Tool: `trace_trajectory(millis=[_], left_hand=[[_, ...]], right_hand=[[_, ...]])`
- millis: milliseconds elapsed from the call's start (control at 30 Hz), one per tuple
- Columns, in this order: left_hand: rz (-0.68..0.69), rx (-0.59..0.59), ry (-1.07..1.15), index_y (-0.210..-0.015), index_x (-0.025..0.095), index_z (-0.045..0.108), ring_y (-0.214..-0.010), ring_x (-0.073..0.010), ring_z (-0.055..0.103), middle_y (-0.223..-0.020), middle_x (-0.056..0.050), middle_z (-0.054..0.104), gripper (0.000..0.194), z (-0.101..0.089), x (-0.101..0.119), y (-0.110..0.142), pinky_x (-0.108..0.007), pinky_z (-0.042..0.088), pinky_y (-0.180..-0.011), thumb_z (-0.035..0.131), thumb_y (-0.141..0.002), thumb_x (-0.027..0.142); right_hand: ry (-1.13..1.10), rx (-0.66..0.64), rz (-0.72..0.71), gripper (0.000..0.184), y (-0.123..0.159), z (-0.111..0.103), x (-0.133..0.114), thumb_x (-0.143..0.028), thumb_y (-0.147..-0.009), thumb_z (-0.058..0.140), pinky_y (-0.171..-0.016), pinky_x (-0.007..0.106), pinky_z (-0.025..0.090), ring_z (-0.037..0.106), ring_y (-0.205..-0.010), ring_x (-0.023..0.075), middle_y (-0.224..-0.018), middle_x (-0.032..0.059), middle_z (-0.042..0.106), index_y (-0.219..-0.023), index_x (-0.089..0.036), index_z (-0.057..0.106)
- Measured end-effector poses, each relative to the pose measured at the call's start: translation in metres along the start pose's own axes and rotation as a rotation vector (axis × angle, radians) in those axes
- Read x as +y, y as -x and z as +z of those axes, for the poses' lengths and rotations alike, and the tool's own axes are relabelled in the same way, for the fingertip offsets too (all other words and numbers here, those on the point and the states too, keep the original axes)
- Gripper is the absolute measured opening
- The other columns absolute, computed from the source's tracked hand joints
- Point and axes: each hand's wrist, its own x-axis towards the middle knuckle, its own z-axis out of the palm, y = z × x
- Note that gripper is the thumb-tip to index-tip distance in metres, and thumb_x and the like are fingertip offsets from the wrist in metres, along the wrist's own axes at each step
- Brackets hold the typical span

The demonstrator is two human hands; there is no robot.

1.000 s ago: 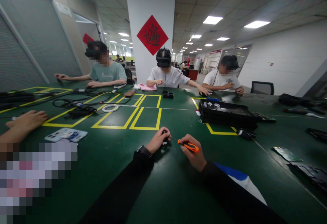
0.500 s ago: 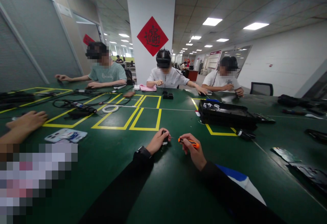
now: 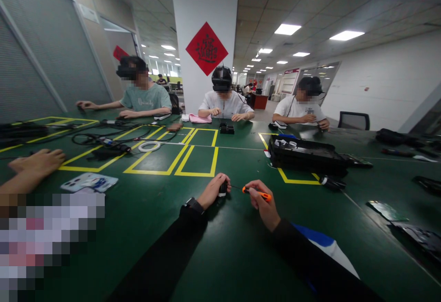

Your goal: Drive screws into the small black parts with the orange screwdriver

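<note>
Near the middle of the green table, my left hand (image 3: 212,191) is wrapped round a small black and white part (image 3: 223,189), whose kind I cannot make out. To its right, my right hand (image 3: 264,203) grips a screwdriver (image 3: 265,196) by its orange and black handle. The thin shaft points left toward the small part. Whether its tip touches the part is too small to tell. Fingers of the left hand cover much of the part.
A black tray (image 3: 310,157) with small white pieces stands ahead right, a black object (image 3: 332,183) before it. Left are a phone (image 3: 88,181), a white cable coil (image 3: 149,146) and another person's hand (image 3: 41,162). A blue and white bag (image 3: 324,242) lies by my right forearm.
My right hand has shifted slightly right with the screwdriver, and more of its shaft shows. My left hand stays in place. The person opposite has drawn an outstretched arm back in.
</note>
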Motion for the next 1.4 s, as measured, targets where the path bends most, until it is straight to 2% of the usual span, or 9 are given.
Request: trace_trajectory(millis=[133, 333, 433, 600, 800, 900, 1200, 1400], left_hand=[[0.009, 0.017, 0.022, -0.080, 0.015, 0.050, -0.063, -0.0110, 0.055, -0.072, -0.002, 0.055, 0.034, 0.0005, -0.0019, -0.0015, -0.025, 0.044, -0.063, 0.038, -0.080, 0.047], [0.006, 0.011, 0.022, -0.080, 0.015, 0.049, -0.062, -0.0108, 0.054, -0.072, -0.002, 0.055, 0.034, 0.0008, -0.0032, -0.0015, -0.024, 0.044, -0.061, 0.039, -0.080, 0.047], [0.024, 0.008, 0.022, -0.080, 0.015, 0.049, -0.063, -0.0108, 0.054, -0.072, -0.002, 0.055, 0.033, 0.0005, -0.0028, -0.0008, -0.023, 0.043, -0.060, 0.038, -0.080, 0.047], [0.012, 0.013, 0.035, -0.080, 0.015, 0.050, -0.063, -0.0108, 0.055, -0.073, -0.002, 0.055, 0.034, 0.0016, -0.0024, -0.0001, -0.024, 0.043, -0.062, 0.039, -0.080, 0.047], [-0.006, 0.029, 0.005, -0.079, 0.016, 0.050, -0.061, -0.0110, 0.055, -0.073, -0.003, 0.056, 0.036, 0.0031, 0.0009, 0.0011, -0.024, 0.043, -0.061, 0.039, -0.078, 0.050], [-0.002, 0.023, 0.003, -0.079, 0.016, 0.050, -0.061, -0.0109, 0.055, -0.073, -0.002, 0.056, 0.035, 0.0026, 0.0013, 0.0010, -0.025, 0.044, -0.062, 0.039, -0.078, 0.049], [-0.018, 0.002, 0.009, -0.083, 0.017, 0.048, -0.062, -0.0113, 0.056, -0.072, -0.001, 0.055, 0.020, -0.0001, -0.0030, -0.0013, -0.024, 0.043, -0.062, 0.046, -0.076, 0.036], [-0.019, 0.011, 0.034, -0.082, 0.017, 0.048, -0.061, -0.0112, 0.056, -0.073, -0.001, 0.056, 0.016, -0.0004, -0.0013, -0.0016, -0.025, 0.042, -0.062, 0.043, -0.074, 0.031]], right_hand=[[0.005, 0.008, 0.017, 0.012, 0.0005, -0.0001, 0.0009, -0.028, -0.078, 0.050, -0.041, 0.018, 0.029, 0.037, -0.045, 0.0059, -0.057, -0.0047, 0.044, -0.082, -0.017, 0.052], [0.060, -0.003, -0.069, 0.009, 0.0020, -0.0033, 0.0005, -0.024, -0.073, 0.055, -0.044, 0.019, 0.033, 0.041, -0.048, 0.0059, -0.066, -0.0021, 0.050, -0.078, -0.017, 0.056], [0.071, -0.002, -0.079, 0.017, 0.0023, -0.0033, -0.0028, -0.029, -0.078, 0.050, -0.043, 0.020, 0.033, 0.041, -0.046, 0.0065, -0.059, -0.0021, 0.048, -0.075, -0.015, 0.059], [0.020, 0.061, -0.016, 0.023, 0.0011, -0.0036, -0.0034, -0.034, -0.080, 0.047, -0.040, 0.019, 0.033, 0.042, -0.044, 0.0073, -0.056, -0.0033, 0.048, -0.092, -0.016, 0.056], [0.047, 0.124, -0.052, 0.016, 0.0000, -0.0040, 0.0007, -0.033, -0.077, 0.051, -0.039, 0.018, 0.032, 0.040, -0.041, 0.0060, -0.054, -0.0046, 0.046, -0.075, -0.016, 0.052], [0.069, 0.121, -0.061, 0.016, 0.0002, -0.0036, 0.0001, -0.032, -0.078, 0.051, -0.040, 0.019, 0.033, 0.041, -0.042, 0.0061, -0.054, -0.0047, 0.046, -0.074, -0.016, 0.051], [0.074, 0.142, -0.047, 0.018, 0.0000, -0.0041, 0.0035, -0.034, -0.077, 0.052, -0.039, 0.018, 0.032, 0.040, -0.042, 0.0062, -0.055, -0.0039, 0.047, -0.074, -0.016, 0.052], [0.062, 0.164, -0.040, 0.018, -0.0009, -0.0045, 0.0054, -0.034, -0.077, 0.051, -0.039, 0.018, 0.032, 0.041, -0.042, 0.0063, -0.056, -0.0032, 0.049, -0.075, -0.016, 0.053]])
